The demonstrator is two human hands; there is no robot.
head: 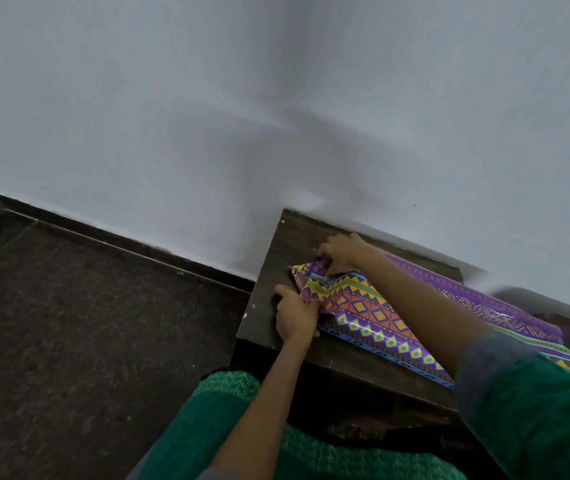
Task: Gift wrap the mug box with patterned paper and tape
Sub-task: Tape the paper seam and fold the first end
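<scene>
Head view looks down at a dark wooden table [311, 355] pushed against a pale grey wall [276, 98], and everything else is placed from that table. On its top lies the patterned wrapping paper [373, 317], glossy, with purple, orange, green and blue bands of zigzags and diamonds; it runs from the table's left end toward the right edge of the picture. The paper is folded up over something bulky at the left end, so the mug box itself is hidden under it and cannot be seen directly. The left hand [295, 315] sits near the table's front-left corner, fingers curled and clamped on the paper's near edge. The right hand [342, 252] is at the far side of the table, close to the wall, fingers bent and pinching the paper's folded end. A green sleeve [533, 410] covers the right upper arm, and green embroidered cloth [228, 403] shows on the lap just in front of the table. Dark speckled floor [68, 323] spreads left of the table. The only marks on the paper are printed shapes along its blue border; no brand, label or writing can be read.
</scene>
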